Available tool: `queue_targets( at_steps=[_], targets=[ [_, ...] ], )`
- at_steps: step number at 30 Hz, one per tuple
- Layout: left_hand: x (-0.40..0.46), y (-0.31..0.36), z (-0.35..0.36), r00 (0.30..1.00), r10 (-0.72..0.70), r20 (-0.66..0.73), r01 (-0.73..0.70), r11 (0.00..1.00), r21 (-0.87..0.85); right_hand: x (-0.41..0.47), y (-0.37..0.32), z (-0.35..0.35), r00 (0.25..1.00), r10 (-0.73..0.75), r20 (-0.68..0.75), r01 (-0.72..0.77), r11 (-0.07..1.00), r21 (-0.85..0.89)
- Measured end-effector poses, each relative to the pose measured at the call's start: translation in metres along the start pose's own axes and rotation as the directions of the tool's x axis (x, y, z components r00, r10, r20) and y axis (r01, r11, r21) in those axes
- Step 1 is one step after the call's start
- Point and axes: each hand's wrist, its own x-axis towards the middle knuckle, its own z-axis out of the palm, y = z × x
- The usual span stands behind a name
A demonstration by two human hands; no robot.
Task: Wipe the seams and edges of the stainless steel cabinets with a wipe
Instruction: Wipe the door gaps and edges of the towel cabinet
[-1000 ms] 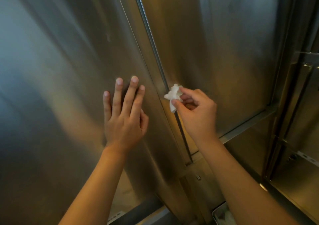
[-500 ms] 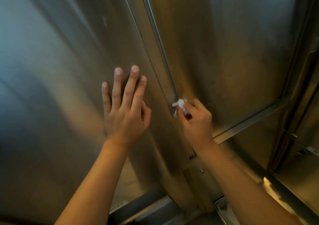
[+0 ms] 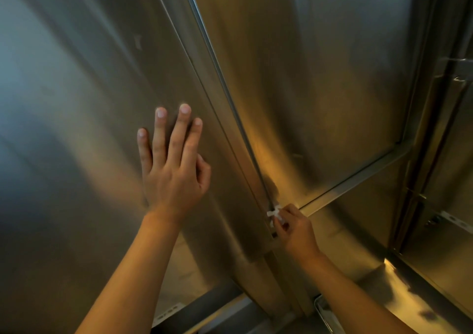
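My right hand has its fingertips pinched shut on the wipe, which is scrunched down to a small white wad and pressed right into the vertical seam between the 2 cabinet doors. That puts it at the low end of the seam, right where the horizontal ledge under the right door meets it. My left hand is holding nothing, fingers spread flat on the left door, just bracing. Progress-wise I'd guess this 1 seam is nearly run out, only a short bit left below my fingers. I honestly can't tell from the steel which parts are clean. The ledge, the far right edges and the lower panels look like they're still to do.
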Motion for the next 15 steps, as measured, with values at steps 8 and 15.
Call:
queue_targets(
  at_steps=[8, 15],
  targets=[
    [0.001, -0.001, -0.003, 0.999, 0.008, 0.039, -0.007, 1.000, -0.026, -0.014, 0.020, -0.006, 0.966, 0.191, 0.174, -0.178, 0.980, -0.088],
    [0.000, -0.002, -0.003, 0.998, 0.004, 0.070, -0.001, 0.999, -0.033, 0.048, -0.085, -0.044, 0.999, -0.033, -0.010, 0.033, 0.999, -0.022]
  ],
)
